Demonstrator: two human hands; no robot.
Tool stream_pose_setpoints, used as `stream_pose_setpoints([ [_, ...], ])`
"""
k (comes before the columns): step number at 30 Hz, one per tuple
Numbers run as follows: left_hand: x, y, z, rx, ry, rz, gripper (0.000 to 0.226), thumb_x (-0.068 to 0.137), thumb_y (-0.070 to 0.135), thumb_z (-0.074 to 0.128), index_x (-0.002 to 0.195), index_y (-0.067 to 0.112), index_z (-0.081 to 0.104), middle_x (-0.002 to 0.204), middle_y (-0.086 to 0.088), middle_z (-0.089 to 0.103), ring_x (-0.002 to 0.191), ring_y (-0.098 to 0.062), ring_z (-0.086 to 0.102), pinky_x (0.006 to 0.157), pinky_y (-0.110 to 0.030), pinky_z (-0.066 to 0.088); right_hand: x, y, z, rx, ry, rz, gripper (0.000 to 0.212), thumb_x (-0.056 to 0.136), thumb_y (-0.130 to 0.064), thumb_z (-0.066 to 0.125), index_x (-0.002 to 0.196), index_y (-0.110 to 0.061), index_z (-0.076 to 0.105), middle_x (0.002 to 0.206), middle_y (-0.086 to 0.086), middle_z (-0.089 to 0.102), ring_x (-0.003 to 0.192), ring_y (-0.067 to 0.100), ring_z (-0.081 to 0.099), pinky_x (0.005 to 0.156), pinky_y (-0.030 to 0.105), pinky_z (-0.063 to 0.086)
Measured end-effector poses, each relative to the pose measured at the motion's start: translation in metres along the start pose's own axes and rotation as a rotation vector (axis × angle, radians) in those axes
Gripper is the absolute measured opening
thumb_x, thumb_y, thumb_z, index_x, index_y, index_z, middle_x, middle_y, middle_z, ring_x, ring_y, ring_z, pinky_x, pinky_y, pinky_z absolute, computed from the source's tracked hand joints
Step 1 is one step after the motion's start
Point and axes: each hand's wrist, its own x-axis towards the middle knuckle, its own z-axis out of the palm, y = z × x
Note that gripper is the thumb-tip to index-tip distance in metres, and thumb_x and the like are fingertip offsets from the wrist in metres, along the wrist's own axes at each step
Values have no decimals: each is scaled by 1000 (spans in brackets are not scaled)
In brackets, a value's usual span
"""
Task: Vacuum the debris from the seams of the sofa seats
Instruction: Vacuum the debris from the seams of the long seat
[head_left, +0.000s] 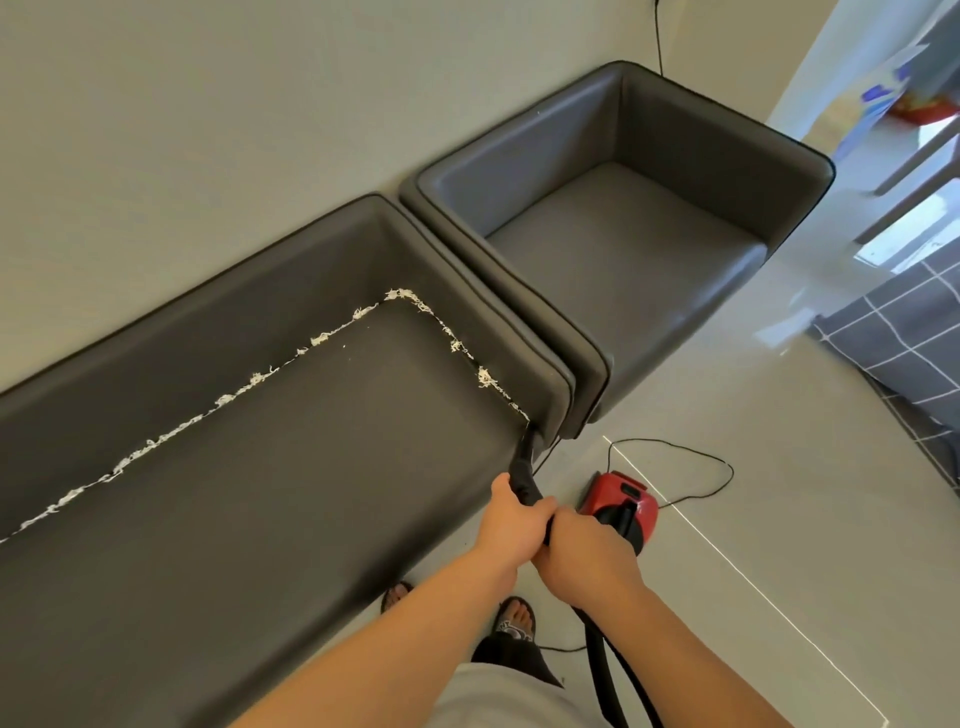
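A long dark grey sofa (270, 467) fills the left of the view. White shredded debris (228, 399) lines its back seam and its right side seam (462, 353). My left hand (511, 525) and my right hand (587, 551) both grip the black vacuum nozzle (524, 462), the left ahead of the right. The nozzle tip sits at the front end of the right side seam, by the armrest. The black hose (602, 670) runs down from my right hand. The red vacuum body (623, 501) stands on the floor just right of my hands.
A grey armchair (623, 249) stands right against the sofa's armrest. The vacuum's thin black cord (701, 457) loops over the pale floor and runs up the wall. A checked grey cloth (904, 353) lies at the right. My sandalled feet (511, 618) stand by the sofa front.
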Motion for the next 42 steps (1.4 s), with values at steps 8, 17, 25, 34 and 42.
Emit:
stream_pose_setpoints([
  [8, -9, 1, 3, 15, 0, 26, 65, 99, 19, 60, 152, 24, 24, 97, 7, 54, 90, -9, 58, 81, -30, 54, -6, 3, -3, 16, -49, 2, 25, 99, -36, 49, 115, -17, 53, 89, -3, 63, 80, 18, 69, 71, 32, 58],
  [17, 23, 21, -25, -63, -2, 2, 59, 98, 20, 61, 151, 16, 34, 117, -5, 61, 109, -23, 62, 89, -35, 53, 33, -30, -13, 4, -53, 14, 25, 98, -35, 50, 115, -18, 56, 79, -6, 57, 78, 18, 67, 69, 31, 57],
  [25, 30, 27, -48, -76, -37, -15, 63, 100, 19, 59, 155, 18, 29, 113, -1, 58, 112, -24, 60, 96, -37, 52, 43, -52, -12, 37, -96, 33, 25, 99, -36, 50, 115, -18, 55, 75, -8, 52, 77, 17, 65, 72, 33, 58],
  [34, 39, 44, -84, -83, -20, 72, 63, 101, 25, 59, 156, 19, 28, 107, 7, 55, 100, -13, 59, 90, -33, 49, 59, -89, -22, -59, -21, 30, 19, 97, -25, 51, 114, -15, 54, 79, -4, 56, 74, 17, 64, 70, 31, 58],
  [42, 69, 44, -125, -77, -37, 8, 64, 100, 31, 60, 155, 19, 31, 133, -6, 58, 123, -27, 58, 106, -49, 50, 94, -132, -19, -124, -99, 70, 16, 94, -20, 55, 109, -15, 57, 80, -2, 56, 74, 17, 62, 69, 29, 55],
])
